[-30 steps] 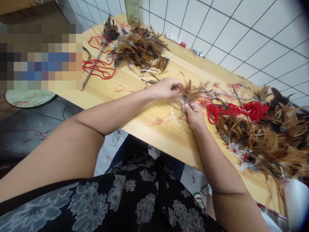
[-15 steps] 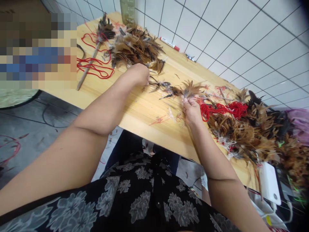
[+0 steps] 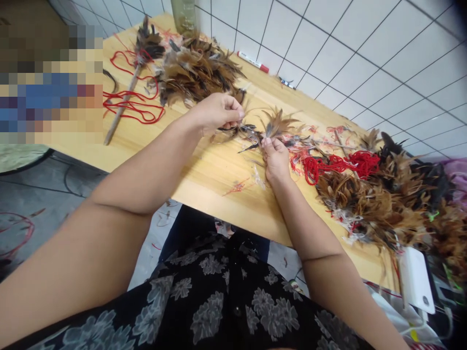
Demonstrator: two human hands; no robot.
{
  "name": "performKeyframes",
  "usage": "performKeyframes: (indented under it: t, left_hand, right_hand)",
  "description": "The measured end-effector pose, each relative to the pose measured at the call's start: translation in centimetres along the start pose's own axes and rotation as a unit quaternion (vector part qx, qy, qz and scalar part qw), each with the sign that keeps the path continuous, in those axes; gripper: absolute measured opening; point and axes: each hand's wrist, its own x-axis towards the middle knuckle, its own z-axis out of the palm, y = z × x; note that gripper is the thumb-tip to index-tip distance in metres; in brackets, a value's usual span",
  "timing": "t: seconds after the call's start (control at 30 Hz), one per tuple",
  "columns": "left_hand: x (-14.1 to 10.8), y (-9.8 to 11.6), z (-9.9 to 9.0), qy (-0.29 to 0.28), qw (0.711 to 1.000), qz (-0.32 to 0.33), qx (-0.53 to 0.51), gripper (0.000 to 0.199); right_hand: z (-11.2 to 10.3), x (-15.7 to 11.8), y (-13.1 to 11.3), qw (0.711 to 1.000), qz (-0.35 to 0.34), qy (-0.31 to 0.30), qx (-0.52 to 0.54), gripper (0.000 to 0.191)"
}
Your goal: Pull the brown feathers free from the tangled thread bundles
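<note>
My right hand (image 3: 276, 158) is closed on the base of a small brown feather bunch (image 3: 278, 122), whose tips fan out upward. Left of it, my left hand (image 3: 223, 113) is pinched just above some loose dark feathers (image 3: 251, 131) on the wooden table (image 3: 204, 180); what its fingertips hold is too small to make out. A large pile of brown feathers (image 3: 199, 70) lies behind my left hand. Red cord (image 3: 339, 165) is bundled to the right of my right hand.
A stick with feathers tied on top (image 3: 122, 104) and loose red string lie at the left. Red-capped marker (image 3: 253, 61) sits near the tiled wall. More feathers (image 3: 379, 199) and a white device (image 3: 418, 279) are at the right.
My left hand has moved toward the right hand, its fingers now showing in a pinch. My right hand and the feather bunch appear a little further left, as the view has shifted slightly.
</note>
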Motion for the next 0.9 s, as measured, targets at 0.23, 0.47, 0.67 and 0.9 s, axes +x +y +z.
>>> performKeyframes:
  t: [0.23, 0.47, 0.67, 0.9]
  left_hand:
    - [-1.4, -1.6, 3.3, -0.067, 0.990, -0.023, -0.122, 0.035]
    - [-1.8, -2.6, 4.1, -0.074, 0.991, -0.021, -0.108, 0.037]
    - [-1.5, -3.1, 4.9, -0.068, 0.993, 0.012, -0.093, 0.041]
    - [-1.5, -3.1, 5.0, -0.084, 0.994, 0.035, -0.067, 0.038]
  right_hand:
    - [1.2, -1.3, -2.3, 0.997, 0.062, 0.032, 0.025, 0.071]
    - [1.2, -1.2, -0.8, 0.994, 0.070, 0.019, 0.086, 0.064]
    - [1.2, -1.4, -0.7, 0.991, 0.076, 0.013, 0.107, 0.066]
    - [0.9, -0.9, 0.6, 0.994, 0.057, -0.004, 0.096, 0.054]
